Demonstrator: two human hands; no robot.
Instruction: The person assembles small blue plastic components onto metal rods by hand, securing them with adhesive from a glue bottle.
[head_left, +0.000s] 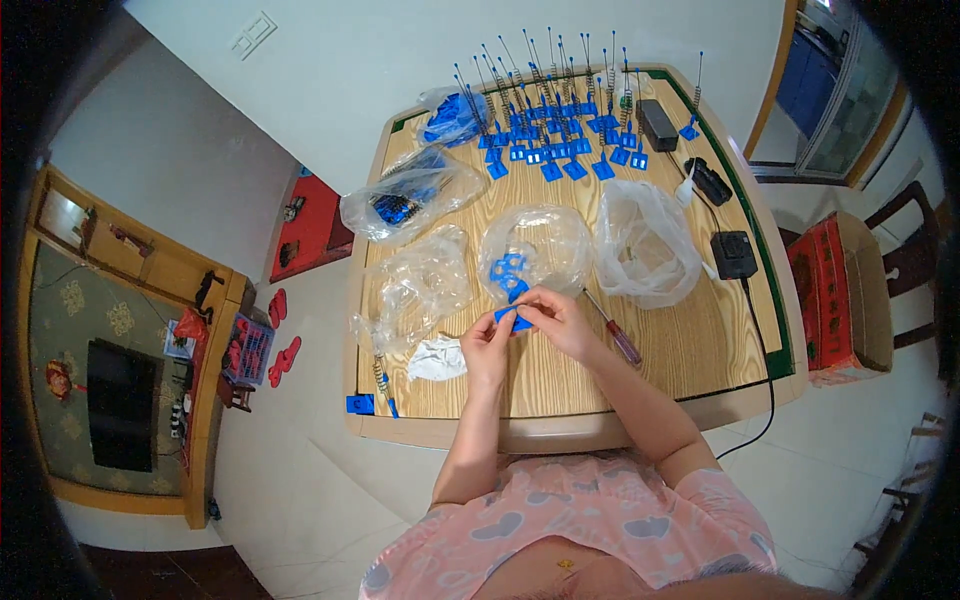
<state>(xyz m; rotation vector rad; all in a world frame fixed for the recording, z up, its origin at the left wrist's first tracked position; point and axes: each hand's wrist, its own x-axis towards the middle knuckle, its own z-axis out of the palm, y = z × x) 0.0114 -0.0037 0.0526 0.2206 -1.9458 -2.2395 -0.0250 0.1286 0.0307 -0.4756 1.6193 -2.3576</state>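
Note:
Both my hands meet over the near middle of the table. My left hand (487,348) pinches a small flat blue plastic piece (519,323) by its left side. On the same piece, the fingers of my right hand (558,322) are closed from above and the right. Just beyond my fingertips, several blue plastic parts (508,268) lie in an opened clear plastic bag (560,235). A screwdriver (622,342) with a dark red handle rests to the right of my right hand. Crumpled white tissue (437,358) lies left of my left hand.
Many blue-based stands with springs and rods (550,130) fill the far side. Clear bags (415,195) lie left, a white bag (648,245) right. Black devices (735,255) and a cable line the right edge. A spring piece (380,378) lies near left.

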